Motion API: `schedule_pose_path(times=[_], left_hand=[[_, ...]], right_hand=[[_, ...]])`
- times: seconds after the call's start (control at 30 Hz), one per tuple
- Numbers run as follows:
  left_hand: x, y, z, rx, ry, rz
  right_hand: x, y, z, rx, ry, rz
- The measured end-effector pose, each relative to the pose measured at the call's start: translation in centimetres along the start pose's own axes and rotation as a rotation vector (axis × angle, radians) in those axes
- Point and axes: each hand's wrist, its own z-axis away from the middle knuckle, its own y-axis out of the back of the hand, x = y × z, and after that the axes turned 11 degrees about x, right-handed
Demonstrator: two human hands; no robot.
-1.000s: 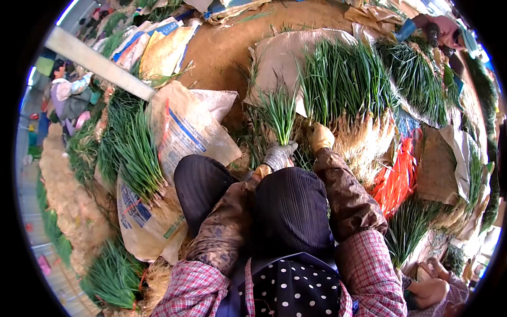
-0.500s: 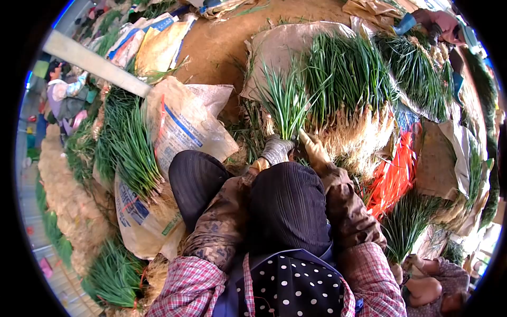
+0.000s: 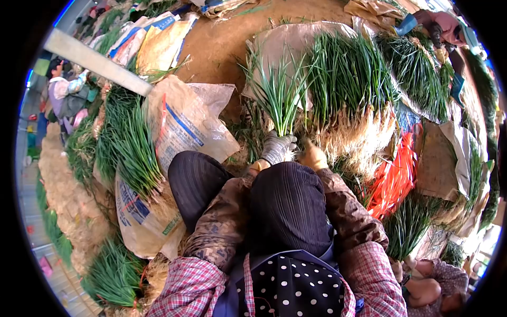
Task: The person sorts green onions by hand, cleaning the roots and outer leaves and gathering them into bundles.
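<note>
My left hand [image 3: 279,148], in a grey-striped glove, is closed around the base of a small bunch of green onions [image 3: 283,100], leaves fanning upward. Just to its right, my right hand [image 3: 314,157] wears a tan glove. Its fingers are curled in beside the bunch's lower end; what they hold, if anything, I cannot make out. Past both hands, a wide pile of green onions [image 3: 351,74] lies on a pale sack [image 3: 280,45], pale stringy roots toward me. My raised knee [image 3: 288,206] hides part of both wrists.
Red plastic strips [image 3: 396,174] lie at the right. A printed sack [image 3: 185,121] and another onion bundle [image 3: 134,153] are at the left. A pale bar [image 3: 97,63] crosses the upper left. Other people sit at the left [image 3: 68,92], upper right [image 3: 441,26] and lower right [image 3: 433,285].
The bunch in my left hand has shifted slightly left and its leaves have spread. My right hand has dropped lower, its fingers going from extended to curled.
</note>
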Motion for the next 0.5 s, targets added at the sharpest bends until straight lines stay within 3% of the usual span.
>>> schedule_pose_path(times=[0.07,0.17,0.2,0.27,0.33,0.4,0.47,0.5], left_hand=[[0.7,0.8,1.2,-0.088,-0.002,0.016],[1.2,-0.1,1.2,0.115,0.046,-0.290],[0.5,0.2,-0.2,0.081,0.008,-0.333],[-0.8,0.8,-1.3,0.046,-0.088,-0.266],[-0.7,0.8,-2.1,0.083,-0.203,-0.445],[-1.1,1.0,-3.2,0.009,-0.275,-0.570],[-1.1,0.3,-3.6,0.051,-0.217,-0.838],[-0.9,0.3,-3.2,0.029,-0.220,-0.830]], right_hand=[[-5.0,6.5,-1.0,0.013,-0.239,-0.085],[-2.3,3.9,-6.5,0.164,-0.166,-0.130],[-2.9,4.7,-6.9,0.182,-0.130,-0.135],[-4.1,6.2,-7.0,0.049,-0.157,-0.030],[-3.8,5.9,-5.3,-0.029,-0.204,-0.135],[-4.5,7.6,-2.1,-0.078,-0.063,-0.368],[-2.9,4.5,-1.7,-0.007,0.071,-0.831],[-2.5,4.9,-1.1,0.022,0.035,-0.672]])
